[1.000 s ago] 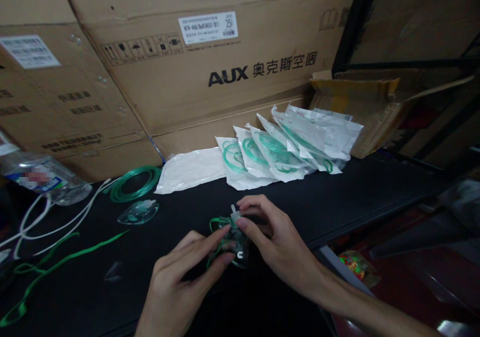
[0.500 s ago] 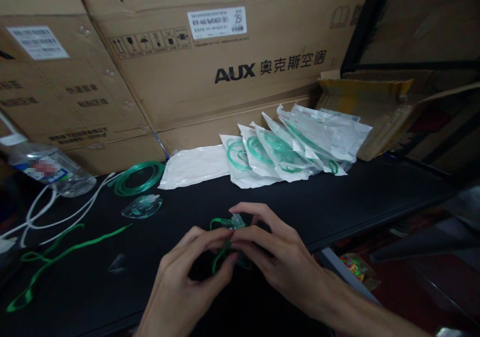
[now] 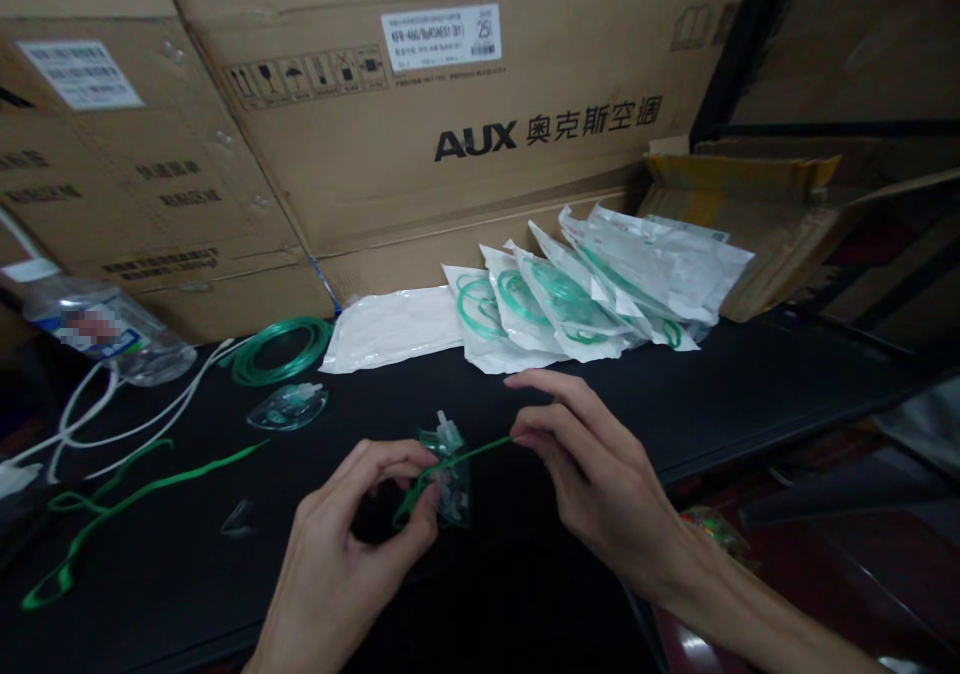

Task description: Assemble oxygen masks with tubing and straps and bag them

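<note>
My left hand (image 3: 341, 544) pinches a small clear-green oxygen mask (image 3: 454, 494) and part of its strap between thumb and fingers. A pale connector tip points up from the top of the mask. The thin green elastic strap (image 3: 486, 447) runs taut from the mask to my right hand (image 3: 600, 474), whose thumb and index finger pinch its end. Both hands are above the front of the black shelf. Left of them lie a second clear mask (image 3: 289, 409), a loose green strap (image 3: 161, 481) and a small clear plastic piece (image 3: 238, 517).
Behind the second mask is coiled green tubing (image 3: 241, 359). A white packet (image 3: 397, 332) and several pouches with green tubing (image 3: 517, 304) lie along large cardboard boxes (image 3: 360, 174). A clear bottle (image 3: 150, 349) and white cables (image 3: 75, 444) are at left, an open carton (image 3: 742, 189) at right.
My right hand has moved right, away from the mask, drawing the strap's end out straight. My left hand has shifted slightly left and still pinches the mask.
</note>
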`<state>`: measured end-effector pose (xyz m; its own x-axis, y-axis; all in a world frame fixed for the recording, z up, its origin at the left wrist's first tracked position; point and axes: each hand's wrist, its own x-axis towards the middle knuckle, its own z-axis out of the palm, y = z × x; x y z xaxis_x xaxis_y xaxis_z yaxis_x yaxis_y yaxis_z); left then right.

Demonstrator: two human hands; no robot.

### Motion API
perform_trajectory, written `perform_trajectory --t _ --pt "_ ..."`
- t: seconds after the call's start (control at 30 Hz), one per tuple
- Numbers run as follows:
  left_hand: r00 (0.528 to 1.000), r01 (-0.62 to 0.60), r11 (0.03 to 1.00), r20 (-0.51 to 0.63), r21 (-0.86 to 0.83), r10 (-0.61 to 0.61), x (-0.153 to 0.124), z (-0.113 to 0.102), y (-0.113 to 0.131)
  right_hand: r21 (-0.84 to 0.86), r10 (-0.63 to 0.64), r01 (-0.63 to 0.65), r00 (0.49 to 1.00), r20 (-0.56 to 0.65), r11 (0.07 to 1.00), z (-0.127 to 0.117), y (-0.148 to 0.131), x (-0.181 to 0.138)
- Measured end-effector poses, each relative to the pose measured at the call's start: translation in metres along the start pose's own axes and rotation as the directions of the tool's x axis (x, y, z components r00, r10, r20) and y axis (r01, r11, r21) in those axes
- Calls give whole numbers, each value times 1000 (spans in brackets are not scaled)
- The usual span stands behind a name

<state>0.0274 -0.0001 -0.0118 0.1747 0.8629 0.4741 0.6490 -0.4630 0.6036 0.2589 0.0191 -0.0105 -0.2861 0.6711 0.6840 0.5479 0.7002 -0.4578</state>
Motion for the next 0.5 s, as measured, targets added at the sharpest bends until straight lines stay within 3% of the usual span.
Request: perform_trajectory --t 0.13,0.2,0.33,0.4,0.5 --pt "999 29 998 18 -56 -28 0 -1 -3 145 58 -66 997 54 987 0 -1 1" --pt "1000 30 996 10 -80 -30 1 -1 -2 277 145 -174 982 123 945 2 -3 0" --pt "1000 3 991 -29 -131 -6 2 -3 0 535 402 -510 860 313 674 4 -7 3" --pt "1000 -19 987 -12 -162 17 1 -2 0 599 406 -594 804 434 537 4 -9 6" --pt "999 -10 975 47 -220 21 -2 3 -1 663 305 -641 767 564 387 10 -14 9"
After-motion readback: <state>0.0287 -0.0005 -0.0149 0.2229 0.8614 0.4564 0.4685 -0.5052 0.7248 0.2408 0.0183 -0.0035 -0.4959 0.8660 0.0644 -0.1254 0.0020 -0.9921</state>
